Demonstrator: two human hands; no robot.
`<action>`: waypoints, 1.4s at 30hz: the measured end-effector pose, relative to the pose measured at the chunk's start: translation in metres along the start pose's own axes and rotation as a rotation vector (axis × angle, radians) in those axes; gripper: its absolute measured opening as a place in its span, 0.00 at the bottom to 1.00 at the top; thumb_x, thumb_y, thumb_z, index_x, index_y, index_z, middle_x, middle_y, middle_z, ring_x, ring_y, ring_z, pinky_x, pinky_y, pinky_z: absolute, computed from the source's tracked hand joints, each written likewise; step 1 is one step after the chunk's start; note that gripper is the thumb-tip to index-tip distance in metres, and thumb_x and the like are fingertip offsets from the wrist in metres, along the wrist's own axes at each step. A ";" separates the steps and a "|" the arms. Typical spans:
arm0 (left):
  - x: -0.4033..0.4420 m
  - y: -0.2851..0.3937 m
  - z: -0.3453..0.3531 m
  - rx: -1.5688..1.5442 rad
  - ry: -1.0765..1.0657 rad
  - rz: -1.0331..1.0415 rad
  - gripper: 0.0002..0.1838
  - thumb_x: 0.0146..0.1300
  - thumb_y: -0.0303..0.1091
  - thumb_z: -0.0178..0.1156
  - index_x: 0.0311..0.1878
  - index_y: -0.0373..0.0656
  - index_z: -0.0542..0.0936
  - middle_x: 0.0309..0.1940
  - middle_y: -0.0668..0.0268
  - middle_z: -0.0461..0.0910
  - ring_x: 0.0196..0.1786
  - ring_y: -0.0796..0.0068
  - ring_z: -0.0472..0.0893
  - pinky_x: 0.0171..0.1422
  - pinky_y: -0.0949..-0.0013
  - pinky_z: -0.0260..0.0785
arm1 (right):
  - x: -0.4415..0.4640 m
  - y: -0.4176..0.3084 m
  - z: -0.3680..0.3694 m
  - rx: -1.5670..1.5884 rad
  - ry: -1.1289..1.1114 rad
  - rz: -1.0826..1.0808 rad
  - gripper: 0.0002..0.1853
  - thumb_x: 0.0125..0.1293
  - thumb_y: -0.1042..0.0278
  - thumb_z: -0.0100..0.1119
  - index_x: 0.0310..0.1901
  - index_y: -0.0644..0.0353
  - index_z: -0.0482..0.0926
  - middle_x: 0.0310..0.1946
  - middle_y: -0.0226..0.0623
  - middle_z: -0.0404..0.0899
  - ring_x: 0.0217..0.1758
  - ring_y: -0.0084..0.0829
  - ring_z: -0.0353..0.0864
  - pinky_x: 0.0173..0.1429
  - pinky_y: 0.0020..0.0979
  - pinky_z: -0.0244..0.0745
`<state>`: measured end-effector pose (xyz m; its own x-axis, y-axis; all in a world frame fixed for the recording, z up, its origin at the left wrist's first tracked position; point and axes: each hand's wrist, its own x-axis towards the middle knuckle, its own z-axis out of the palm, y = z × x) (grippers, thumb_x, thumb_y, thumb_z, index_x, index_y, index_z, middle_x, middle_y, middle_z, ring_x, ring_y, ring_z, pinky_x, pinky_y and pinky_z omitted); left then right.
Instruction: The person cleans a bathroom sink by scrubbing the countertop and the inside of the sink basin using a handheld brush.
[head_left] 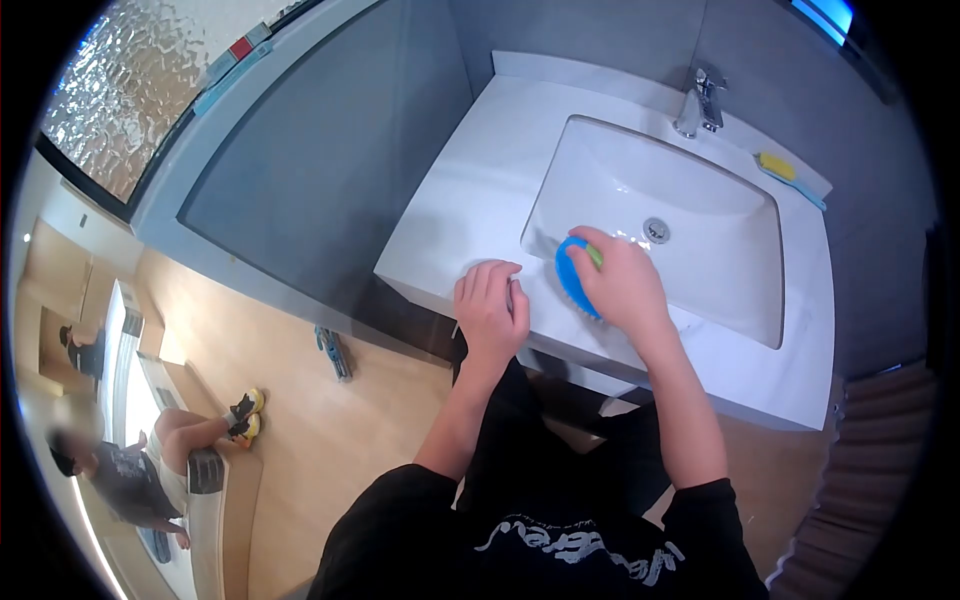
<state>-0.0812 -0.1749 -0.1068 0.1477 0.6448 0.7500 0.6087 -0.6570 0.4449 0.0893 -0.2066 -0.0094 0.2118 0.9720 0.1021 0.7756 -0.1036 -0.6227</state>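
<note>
My right hand (628,288) is closed on a blue scrub brush (572,275) with a green part on top. The brush stands over the front-left rim of the white sink, its bristles turned down towards the counter. Part of the brush is covered by my fingers. To its left, my left hand (488,305) rests at the front edge of the white countertop (462,215), fingers a little bent and thumb apart, with nothing visible in it. The sink basin (620,170) has a round metal drain (656,231) and some wet-looking glints.
A chrome faucet (703,103) stands behind the basin. A yellow-headed brush (777,165) lies at the back right of the counter. A grey partition (330,150) borders the left side. Another person (130,480) sits at far left; a blue-grey object (333,352) is on the floor.
</note>
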 end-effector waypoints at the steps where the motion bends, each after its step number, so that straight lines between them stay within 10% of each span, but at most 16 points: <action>1: -0.001 0.000 0.000 -0.004 0.011 0.000 0.12 0.57 0.22 0.59 0.46 0.41 0.79 0.40 0.61 0.80 0.47 0.58 0.80 0.50 0.60 0.68 | -0.006 -0.003 0.002 0.013 -0.025 -0.016 0.16 0.70 0.55 0.57 0.52 0.54 0.85 0.36 0.54 0.85 0.42 0.58 0.84 0.48 0.50 0.80; 7: 0.001 0.051 -0.030 -0.484 -0.082 -0.239 0.15 0.59 0.22 0.61 0.51 0.37 0.78 0.37 0.56 0.77 0.43 0.56 0.78 0.45 0.59 0.70 | -0.039 -0.021 -0.002 0.397 -0.257 0.102 0.24 0.74 0.59 0.45 0.63 0.68 0.73 0.43 0.63 0.84 0.49 0.59 0.84 0.57 0.47 0.76; 13: 0.024 0.072 -0.032 -0.269 -0.211 -0.147 0.17 0.65 0.38 0.64 0.53 0.40 0.78 0.38 0.56 0.79 0.40 0.52 0.78 0.46 0.54 0.72 | -0.053 0.003 -0.012 0.803 -0.306 0.074 0.29 0.77 0.55 0.46 0.69 0.70 0.69 0.55 0.57 0.81 0.59 0.41 0.81 0.66 0.34 0.70; 18: 0.047 0.102 -0.022 -0.144 -0.550 -0.162 0.20 0.61 0.41 0.65 0.51 0.38 0.78 0.40 0.52 0.81 0.48 0.49 0.81 0.51 0.54 0.74 | -0.080 0.007 -0.046 0.463 -0.064 0.175 0.23 0.75 0.59 0.56 0.62 0.69 0.77 0.47 0.54 0.85 0.45 0.30 0.85 0.49 0.30 0.78; 21: 0.046 0.116 -0.008 -0.074 -0.594 -0.087 0.20 0.60 0.39 0.63 0.52 0.37 0.78 0.42 0.52 0.81 0.49 0.49 0.81 0.54 0.52 0.74 | -0.085 0.051 -0.038 0.679 0.048 0.133 0.22 0.75 0.60 0.57 0.62 0.67 0.78 0.48 0.49 0.86 0.44 0.28 0.84 0.49 0.30 0.78; 25: 0.041 0.132 0.009 -0.032 -0.602 0.089 0.16 0.59 0.35 0.62 0.50 0.39 0.80 0.41 0.56 0.80 0.48 0.55 0.82 0.50 0.55 0.74 | -0.084 0.113 -0.025 0.162 0.390 0.120 0.20 0.74 0.61 0.57 0.60 0.64 0.80 0.49 0.50 0.85 0.58 0.43 0.81 0.66 0.42 0.72; 34: 0.036 0.111 0.017 0.112 -0.500 0.123 0.14 0.57 0.29 0.62 0.48 0.46 0.81 0.36 0.60 0.79 0.32 0.59 0.85 0.30 0.60 0.79 | -0.084 0.121 -0.021 -0.359 0.235 0.155 0.15 0.75 0.58 0.52 0.46 0.58 0.86 0.44 0.38 0.86 0.50 0.42 0.80 0.65 0.42 0.66; 42: 0.074 -0.007 -0.023 0.335 -0.384 -0.091 0.12 0.68 0.33 0.56 0.51 0.52 0.85 0.41 0.58 0.84 0.41 0.50 0.85 0.44 0.52 0.79 | -0.085 0.124 -0.018 -0.347 0.293 0.113 0.15 0.74 0.59 0.53 0.44 0.58 0.87 0.39 0.38 0.85 0.46 0.43 0.79 0.63 0.42 0.66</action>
<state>-0.0921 -0.1314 -0.0428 0.3201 0.8316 0.4539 0.8393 -0.4711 0.2714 0.1787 -0.3058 -0.0811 0.4267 0.8553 0.2940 0.8804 -0.3184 -0.3514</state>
